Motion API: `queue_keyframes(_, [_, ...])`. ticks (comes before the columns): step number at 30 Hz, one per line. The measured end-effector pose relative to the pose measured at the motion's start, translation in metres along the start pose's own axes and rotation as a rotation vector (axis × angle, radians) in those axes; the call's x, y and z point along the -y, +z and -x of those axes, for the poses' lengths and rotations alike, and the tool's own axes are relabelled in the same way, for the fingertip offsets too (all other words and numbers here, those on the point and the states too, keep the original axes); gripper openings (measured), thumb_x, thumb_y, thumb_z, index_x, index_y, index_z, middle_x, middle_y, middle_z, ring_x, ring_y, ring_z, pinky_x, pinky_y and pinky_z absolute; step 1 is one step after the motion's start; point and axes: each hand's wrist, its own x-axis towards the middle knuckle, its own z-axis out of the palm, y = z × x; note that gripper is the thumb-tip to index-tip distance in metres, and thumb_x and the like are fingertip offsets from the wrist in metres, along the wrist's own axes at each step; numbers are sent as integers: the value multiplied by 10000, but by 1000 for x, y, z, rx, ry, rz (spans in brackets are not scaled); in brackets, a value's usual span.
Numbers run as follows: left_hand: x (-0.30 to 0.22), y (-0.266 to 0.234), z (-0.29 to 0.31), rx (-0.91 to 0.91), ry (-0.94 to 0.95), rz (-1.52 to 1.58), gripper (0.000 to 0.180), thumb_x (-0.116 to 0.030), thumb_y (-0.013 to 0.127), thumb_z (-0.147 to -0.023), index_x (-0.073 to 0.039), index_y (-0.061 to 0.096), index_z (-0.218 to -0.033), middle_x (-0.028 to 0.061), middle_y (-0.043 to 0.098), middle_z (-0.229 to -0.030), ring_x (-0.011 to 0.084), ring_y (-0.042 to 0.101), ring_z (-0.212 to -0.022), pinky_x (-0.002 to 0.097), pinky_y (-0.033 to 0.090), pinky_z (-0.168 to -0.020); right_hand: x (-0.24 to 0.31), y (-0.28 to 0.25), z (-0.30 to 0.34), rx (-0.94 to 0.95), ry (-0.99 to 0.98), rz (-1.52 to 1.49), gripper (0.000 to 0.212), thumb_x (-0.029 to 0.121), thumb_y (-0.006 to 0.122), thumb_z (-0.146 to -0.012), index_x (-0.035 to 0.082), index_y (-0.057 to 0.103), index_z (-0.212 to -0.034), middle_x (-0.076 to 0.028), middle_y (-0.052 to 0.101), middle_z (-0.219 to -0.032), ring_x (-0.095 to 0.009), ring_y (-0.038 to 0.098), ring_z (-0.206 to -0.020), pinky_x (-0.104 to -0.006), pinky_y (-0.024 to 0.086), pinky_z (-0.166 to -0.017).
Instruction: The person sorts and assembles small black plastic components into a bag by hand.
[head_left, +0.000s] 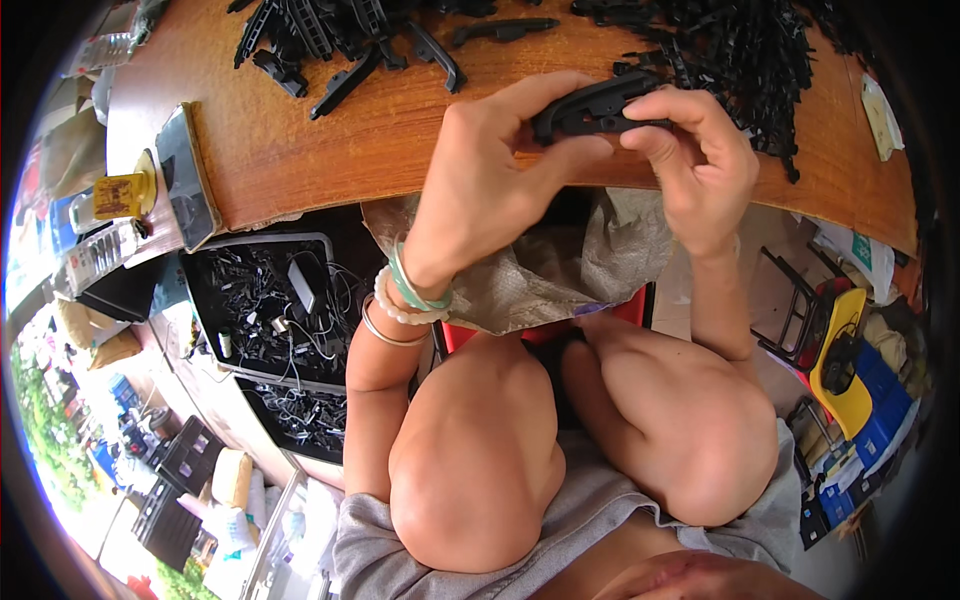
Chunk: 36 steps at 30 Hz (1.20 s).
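Above the front edge of the wooden table (330, 160), I hold a black plastic part (590, 108), long and slightly curved, between both hands. My left hand (500, 160) grips its left end, thumb below and fingers behind. At its right end my right hand (695, 160) pinches it between thumb and index finger; whether a smaller piece sits in that pinch I cannot make out. Loose long black parts (340, 50) lie on the table beyond my left hand. A dense heap of small black parts (740, 60) lies beyond and right of my right hand.
A woven sack (560, 265) hangs open below the table edge, over my knees. Left of it stand black trays (215, 300) of small parts and cables. A flat dark phone-like slab (187, 175) and a yellow tape roll (125, 195) are at the table's left. A yellow chair (840, 365) stands right.
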Motion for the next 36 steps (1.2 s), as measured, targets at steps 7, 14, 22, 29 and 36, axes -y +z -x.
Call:
queue_keyframes(7, [-3, 1, 3, -81, 302, -328, 341, -16, 755, -736, 68, 645, -1047, 129, 704, -870, 120, 654, -764, 251, 519, -680, 5, 2, 2, -106, 121, -70, 271, 33, 732, -764, 13, 637, -1017, -61, 643, -928, -99, 572, -709, -217, 445, -644])
queue_keyframes(14, [-6, -3, 2, 9, 432, -378, 293, -52, 728, -731, -12, 641, -1008, 148, 621, -734, 302, 607, -634, 352, 482, -550, 10, -6, 4, 23, 46, 129, 247, 66, 739, -721, 44, 675, -958, -53, 669, -854, -173, 560, -726, -263, 451, -685])
queue_keyframes(22, [-15, -11, 1, 135, 254, -351, 251, -50, 755, -718, 15, 680, -948, 115, 690, -837, 173, 660, -714, 267, 516, -644, 12, -12, 4, 121, 143, -21, 217, -2, 707, -741, 11, 667, -954, -80, 660, -875, -168, 590, -726, -269, 467, -637])
queue_keyframes(29, [0, -35, -20, 48, 279, -464, 161, -69, 701, -765, 7, 648, -897, 118, 627, -756, 258, 593, -588, 285, 493, -520, 19, -18, 2, 525, 223, -66, 185, -14, 677, -762, 3, 654, -945, -90, 621, -836, -201, 600, -693, -296, 473, -615])
queue_keyframes(36, [16, -14, -45, -75, 491, -1231, 179, -62, 641, -802, -34, 616, -977, 79, 579, -876, 277, 611, -705, 340, 497, -589, -19, -31, -19, 163, -85, 814, 175, 63, 715, -740, 46, 661, -906, -37, 577, -867, -245, 544, -844, -370, 421, -776])
